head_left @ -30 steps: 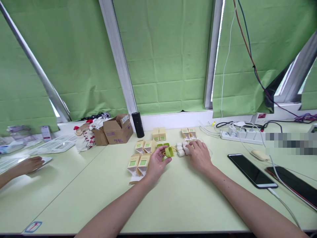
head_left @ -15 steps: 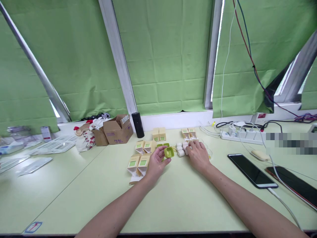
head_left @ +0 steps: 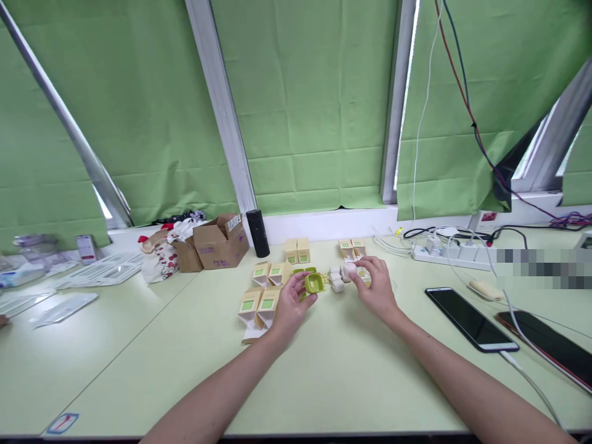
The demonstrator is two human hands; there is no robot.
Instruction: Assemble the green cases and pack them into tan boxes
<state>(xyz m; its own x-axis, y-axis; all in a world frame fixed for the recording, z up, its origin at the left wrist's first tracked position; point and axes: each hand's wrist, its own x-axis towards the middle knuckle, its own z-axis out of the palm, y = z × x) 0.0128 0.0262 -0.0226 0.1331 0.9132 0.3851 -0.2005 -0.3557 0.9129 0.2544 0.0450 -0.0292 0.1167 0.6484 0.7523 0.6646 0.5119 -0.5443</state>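
Note:
My left hand [head_left: 296, 300] is closed around a small yellow-green square plastic cup [head_left: 315, 283], its hollow side facing me. Another green piece [head_left: 304, 270] lies just behind it on the table. Between my hands sit several small white rounded blocks [head_left: 337, 284]. My right hand [head_left: 375, 287] pinches one whitish rounded block [head_left: 348, 271] between thumb and fingers, raised beside the others. Behind those fingers, a clear round thing with yellow on it [head_left: 364, 275] shows in part. Open small cartons with green squares [head_left: 259, 306] stand left of my left hand.
More small cartons [head_left: 296, 251] stand farther back, with another pair [head_left: 352, 248] to their right. A black bottle [head_left: 258, 234] and a brown cardboard box [head_left: 221, 242] are at the back. Phones [head_left: 470, 318], cables and a power strip [head_left: 451, 256] lie on the right.
My right hand has lifted a white block from the group and drawn slightly back and right. My left hand keeps the green cup almost in place. A bit of another person's hand appears at the far left.

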